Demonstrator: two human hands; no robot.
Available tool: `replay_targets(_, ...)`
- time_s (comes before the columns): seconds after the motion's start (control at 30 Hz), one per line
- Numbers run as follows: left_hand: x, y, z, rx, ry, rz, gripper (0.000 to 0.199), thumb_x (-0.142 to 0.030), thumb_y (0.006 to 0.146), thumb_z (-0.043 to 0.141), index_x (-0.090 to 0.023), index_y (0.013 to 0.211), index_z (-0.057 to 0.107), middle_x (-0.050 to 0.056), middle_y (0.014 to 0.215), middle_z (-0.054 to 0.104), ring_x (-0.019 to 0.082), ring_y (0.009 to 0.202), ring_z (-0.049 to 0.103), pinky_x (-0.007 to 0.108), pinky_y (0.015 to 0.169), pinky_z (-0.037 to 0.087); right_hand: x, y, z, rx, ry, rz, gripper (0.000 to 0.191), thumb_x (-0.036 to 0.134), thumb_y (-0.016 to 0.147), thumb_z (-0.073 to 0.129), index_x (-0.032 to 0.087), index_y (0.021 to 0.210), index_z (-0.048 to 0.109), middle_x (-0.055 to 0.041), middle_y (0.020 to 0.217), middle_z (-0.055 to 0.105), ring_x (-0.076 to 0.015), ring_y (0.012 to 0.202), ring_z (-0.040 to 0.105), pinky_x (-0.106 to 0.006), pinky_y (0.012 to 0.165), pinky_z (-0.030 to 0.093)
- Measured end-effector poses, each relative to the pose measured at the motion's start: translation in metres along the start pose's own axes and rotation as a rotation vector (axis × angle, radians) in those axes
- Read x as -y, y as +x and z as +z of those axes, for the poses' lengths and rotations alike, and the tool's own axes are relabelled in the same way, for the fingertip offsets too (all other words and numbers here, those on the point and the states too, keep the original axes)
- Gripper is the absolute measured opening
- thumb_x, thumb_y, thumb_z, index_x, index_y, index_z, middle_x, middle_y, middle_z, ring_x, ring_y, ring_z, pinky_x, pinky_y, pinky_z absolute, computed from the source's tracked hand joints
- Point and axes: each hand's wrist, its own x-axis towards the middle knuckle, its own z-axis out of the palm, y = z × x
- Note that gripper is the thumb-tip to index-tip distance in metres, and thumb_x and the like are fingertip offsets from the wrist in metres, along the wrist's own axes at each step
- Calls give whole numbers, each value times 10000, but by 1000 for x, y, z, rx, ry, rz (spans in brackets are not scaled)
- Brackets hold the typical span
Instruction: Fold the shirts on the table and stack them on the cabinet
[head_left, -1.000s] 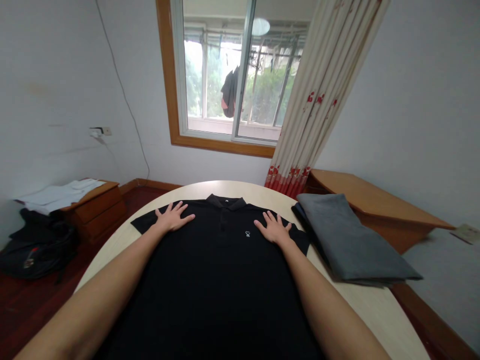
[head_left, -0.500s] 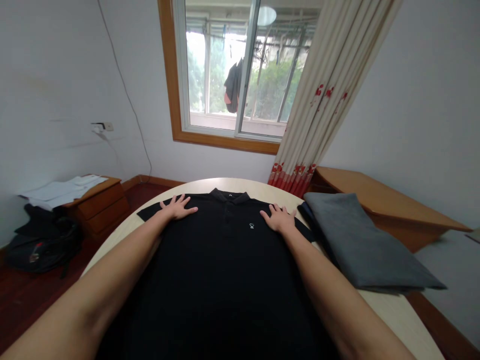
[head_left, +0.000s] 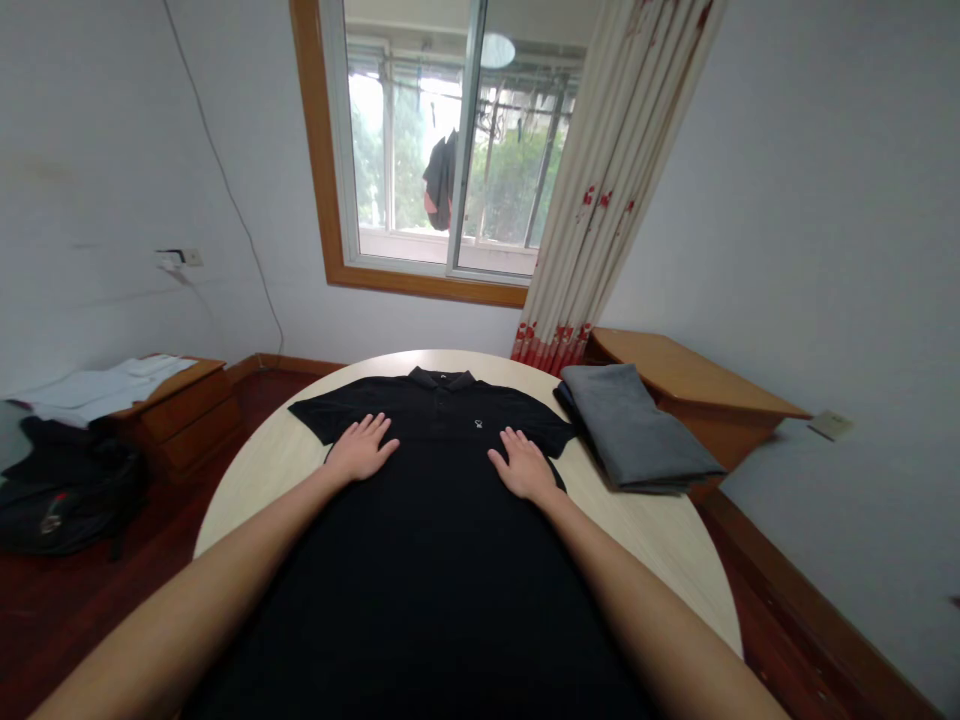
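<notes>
A black polo shirt (head_left: 442, 480) lies spread face up on the round table, its collar at the far side and a small white logo on the chest. My left hand (head_left: 363, 447) rests flat on the shirt's left side, just below the sleeve, fingers extended. On the opposite side, below the other sleeve, my right hand (head_left: 523, 464) lies palm down with its fingers spread. Neither hand grips the cloth. The shirt's lower part blends with dark fabric near my body, so I cannot tell where its hem ends.
Folded grey cloth (head_left: 637, 425) sits on the right of the pale round table (head_left: 255, 500), over something dark. Behind it stands a wooden desk (head_left: 690, 375). To the left are a small cabinet (head_left: 187, 425) with papers and a black bag (head_left: 75, 490) on the floor.
Both hands have slid from the shoulder and sleeve area down toward me along the shirt's sides, leaving both sleeves uncovered. The camera view has shifted.
</notes>
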Motion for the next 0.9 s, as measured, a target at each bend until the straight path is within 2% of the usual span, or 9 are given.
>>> replay_targets(0.07, 10, -15, -7, -5, 40, -64, 646, -506, 1000, 247, -178, 1552, 317, 86, 1631, 215, 274, 1514, 171, 497, 1213, 142, -10, -11, -8, 2, -22, 72, 646, 483, 1019, 267, 111, 1546, 315, -111, 1632, 232, -230, 1514, 184, -396, 1217, 125)
replay_targets(0.13, -1, -33, -11, -7, 51, -55, 624, -478, 1003, 265, -181, 1548, 328, 87, 1631, 212, 286, 1514, 167, 522, 1212, 118, 1, -25, -12, 11, -3, 83, 615, 456, 1026, 266, 124, 1539, 333, -120, 1626, 245, -238, 1512, 194, -434, 1216, 123)
replay_targets(0.23, -35, -67, -6, 6, -5, 115, 639, -527, 1000, 266, -212, 1555, 314, 59, 1635, 197, 278, 1517, 158, 532, 1213, 110, 33, -52, -10, 29, 76, -91, 636, 511, 1016, 263, 155, 1538, 341, -99, 1623, 262, -230, 1513, 193, -449, 1216, 125)
replay_targets(0.3, -46, -91, 0, 20, -48, 178, 648, -568, 996, 248, -249, 1556, 308, 33, 1636, 195, 261, 1520, 152, 524, 1214, 126, 42, -72, -5, 26, 99, -199, 669, 562, 1001, 271, 174, 1542, 337, -79, 1626, 256, -218, 1517, 176, -436, 1221, 111)
replay_targets(0.37, -42, -113, 3, 17, -53, 157, 640, -578, 995, 242, -272, 1553, 314, 21, 1636, 198, 249, 1521, 146, 507, 1216, 132, 33, -91, -2, 8, 88, -183, 668, 565, 1000, 269, 181, 1543, 337, -68, 1628, 249, -214, 1519, 168, -428, 1222, 104)
replay_targets(0.5, -8, -152, -1, -7, -2, 17, 625, -543, 1000, 247, -255, 1548, 330, 34, 1635, 209, 251, 1519, 159, 488, 1209, 169, -18, -120, -3, -22, 36, -9, 649, 524, 1011, 271, 161, 1547, 324, -71, 1632, 236, -219, 1515, 181, -431, 1216, 130)
replay_targets(0.6, 6, -173, -4, -48, 28, -113, 634, -529, 999, 255, -208, 1537, 358, 75, 1631, 231, 272, 1510, 196, 487, 1196, 215, -47, -136, -4, -41, 6, 59, 642, 515, 1014, 277, 159, 1546, 325, -76, 1631, 238, -228, 1513, 190, -441, 1212, 145)
replay_targets(0.73, 2, -187, -3, -101, 44, -288, 631, -490, 1005, 266, -150, 1526, 372, 149, 1605, 285, 296, 1492, 248, 515, 1179, 244, -56, -147, -3, -60, -18, 89, 631, 511, 1016, 275, 166, 1540, 343, -79, 1628, 251, -239, 1511, 198, -447, 1208, 156)
replay_targets(0.9, 5, -188, 6, -122, 16, -286, 576, -462, 1002, 294, -211, 1507, 414, 115, 1601, 317, 303, 1491, 247, 548, 1170, 239, -52, -148, -4, -67, -46, 88, 616, 493, 1015, 287, 159, 1527, 366, -105, 1617, 282, -258, 1496, 238, -464, 1190, 187)
